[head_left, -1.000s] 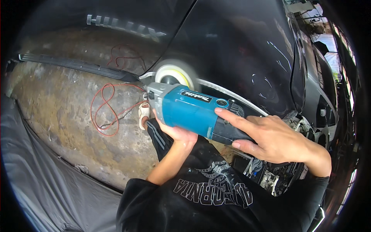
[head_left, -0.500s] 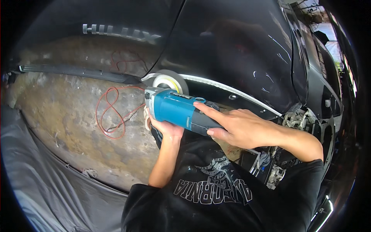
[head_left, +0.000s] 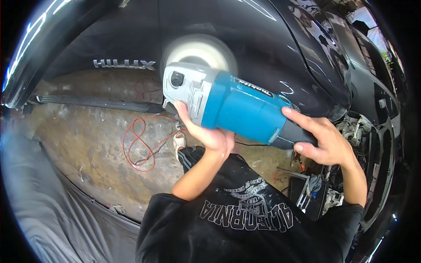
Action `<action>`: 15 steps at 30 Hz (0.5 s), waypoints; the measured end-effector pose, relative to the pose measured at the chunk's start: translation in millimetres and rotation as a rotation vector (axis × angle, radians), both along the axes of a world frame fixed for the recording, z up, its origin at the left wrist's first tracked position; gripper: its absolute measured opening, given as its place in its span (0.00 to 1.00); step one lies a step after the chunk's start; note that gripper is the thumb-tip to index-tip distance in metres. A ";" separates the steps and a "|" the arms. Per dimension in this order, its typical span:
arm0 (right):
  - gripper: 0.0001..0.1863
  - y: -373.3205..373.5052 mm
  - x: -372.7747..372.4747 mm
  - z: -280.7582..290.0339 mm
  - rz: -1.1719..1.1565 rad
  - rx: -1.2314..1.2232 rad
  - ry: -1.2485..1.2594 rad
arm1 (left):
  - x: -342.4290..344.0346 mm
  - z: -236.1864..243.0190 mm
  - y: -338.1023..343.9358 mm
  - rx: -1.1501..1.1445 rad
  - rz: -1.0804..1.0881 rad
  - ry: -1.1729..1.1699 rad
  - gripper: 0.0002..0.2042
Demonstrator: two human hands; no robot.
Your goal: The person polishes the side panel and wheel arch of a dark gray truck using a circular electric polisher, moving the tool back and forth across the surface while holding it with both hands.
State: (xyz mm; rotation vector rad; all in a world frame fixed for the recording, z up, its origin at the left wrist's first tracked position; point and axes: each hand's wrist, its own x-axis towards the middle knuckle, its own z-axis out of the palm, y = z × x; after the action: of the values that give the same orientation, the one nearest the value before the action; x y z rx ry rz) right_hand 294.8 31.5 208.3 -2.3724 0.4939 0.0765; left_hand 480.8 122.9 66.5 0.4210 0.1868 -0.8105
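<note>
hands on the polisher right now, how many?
2. The left hand cups the underside of the blue polisher near its grey head. The right hand grips the dark rear handle. No other hands are in view.

This is a car body workshop. A black vehicle body (head_left: 263, 39) fills the view above a stained concrete floor (head_left: 87, 149). A red cable (head_left: 138, 144) lies coiled there, near loose car parts (head_left: 315, 193).

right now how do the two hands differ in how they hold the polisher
The left hand cups the blue polisher from below, near its grey head; the right hand wraps the black rear handle. The left forearm rises from below; the right comes from the right side. Both are bare and grip one tool.
</note>
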 end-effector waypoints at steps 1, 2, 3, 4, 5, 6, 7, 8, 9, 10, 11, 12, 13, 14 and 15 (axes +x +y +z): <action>0.37 -1.5 -6.2 -7.3 0.006 -0.007 -0.018 | -1.8 -8.6 -2.9 -0.058 -0.004 -0.029 0.35; 0.37 -3.3 -12.0 -13.4 0.014 -0.014 -0.036 | -8.6 -15.8 -2.0 -0.057 -0.006 -0.038 0.35; 0.36 -5.9 -18.5 -21.3 0.033 0.016 -0.038 | -18.4 -23.3 -0.4 -0.019 0.024 -0.023 0.35; 0.36 -5.5 -26.4 -29.8 0.049 0.051 -0.035 | -29.1 -31.9 3.1 0.025 0.050 -0.001 0.35; 0.35 -4.8 -34.7 -39.4 0.055 0.042 -0.037 | -39.3 -40.6 5.9 0.059 0.065 0.019 0.35; 0.35 -3.3 -42.2 -43.5 0.036 0.055 0.008 | -49.5 -48.1 8.7 0.058 0.060 0.010 0.35; 0.36 -4.4 -49.2 -48.1 0.033 0.082 0.053 | -58.9 -54.2 12.7 0.065 0.053 0.013 0.35; 0.36 -6.0 -53.8 -52.2 0.030 0.109 0.097 | -64.8 -59.3 15.9 0.071 0.045 0.017 0.35; 0.36 -7.0 -55.3 -55.7 0.029 0.112 0.093 | -65.9 -57.9 17.4 0.050 0.040 -0.017 0.34; 0.37 -8.1 -56.3 -58.6 0.031 0.113 0.047 | -63.8 -56.9 15.8 0.053 0.039 -0.021 0.34; 0.37 -9.1 -56.7 -60.3 0.033 0.113 0.001 | -58.7 -55.8 13.1 0.066 0.038 -0.035 0.33; 0.37 -10.9 -54.4 -58.6 0.032 0.114 -0.006 | -51.8 -51.2 9.2 0.077 0.038 -0.051 0.33; 0.38 -15.2 -48.1 -53.5 0.046 0.063 -0.070 | -43.2 -38.8 2.2 0.076 0.043 -0.061 0.33; 0.39 -19.6 -41.2 -46.9 0.058 0.012 -0.134 | -34.5 -23.7 -6.1 0.075 0.057 -0.105 0.33; 0.41 -24.6 -32.0 -36.4 0.060 -0.026 -0.153 | -24.2 -8.5 -13.0 0.076 0.076 -0.149 0.33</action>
State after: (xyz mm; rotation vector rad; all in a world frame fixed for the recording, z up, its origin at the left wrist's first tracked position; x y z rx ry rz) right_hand 262.8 6.9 171.9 -2.3960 0.3533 -0.0841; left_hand 456.6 109.9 58.0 0.5409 0.0952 -0.6957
